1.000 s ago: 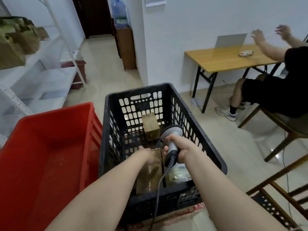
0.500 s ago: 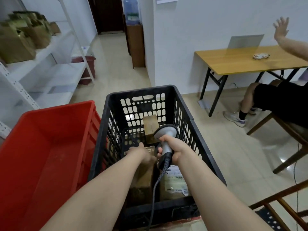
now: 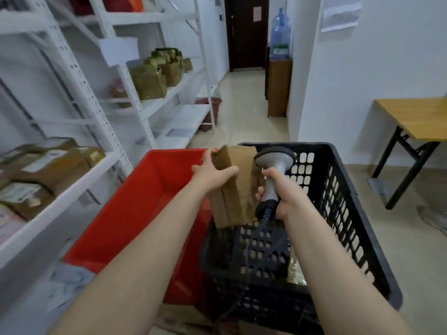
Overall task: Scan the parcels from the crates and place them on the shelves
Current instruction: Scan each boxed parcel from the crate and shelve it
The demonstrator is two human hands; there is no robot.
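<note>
Both arms are bare and reach forward side by side. The left forearm point(image 3: 154, 238) rises from the lower left of the frame toward the centre. The left hand point(image 3: 212, 172) grips a brown parcel point(image 3: 232, 197) near its top, with the thumb across the near face and the fingers wrapped over the far edge. The right forearm point(image 3: 326, 257) comes in from the lower right. The right hand point(image 3: 281, 193), just right of centre, has its fingers curled round the handle of a scanner point(image 3: 274, 163), thumb uppermost.
</note>
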